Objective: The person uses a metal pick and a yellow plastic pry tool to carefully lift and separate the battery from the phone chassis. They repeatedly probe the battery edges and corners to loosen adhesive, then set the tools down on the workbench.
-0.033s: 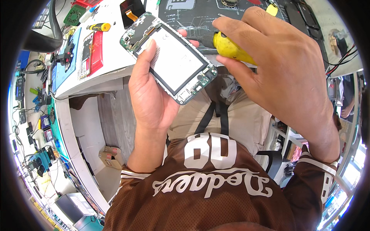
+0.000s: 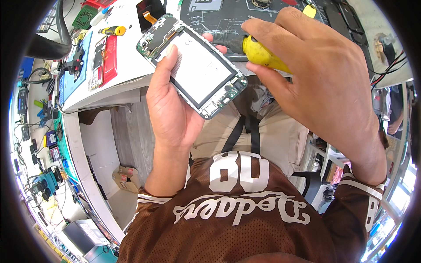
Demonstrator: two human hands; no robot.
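My left hand (image 2: 175,98) is closed around an opened smartphone (image 2: 226,103), tilted above my lap at the bench edge. Its back cover is off, baring a white battery (image 2: 204,70) and green circuit board at both ends. The thumb lies over the battery; fingertips show past the far edge. My right hand (image 2: 320,65) grips a yellow screwdriver (image 2: 265,55) with a black collar. Its thin dark shaft points left at the phone's far long edge; whether the tip touches is too small to tell. A narrow metal tip shows beside the right index finger; its holder is hidden.
Behind the hands lies a dark work mat (image 2: 206,19) on the white bench (image 2: 131,48). To the left are a yellow-black tool (image 2: 113,30), a red tray (image 2: 110,57) and a blue holder mat (image 2: 76,65). A black curved arm (image 2: 57,44) juts in at upper left. A cardboard box (image 2: 127,179) stands below.
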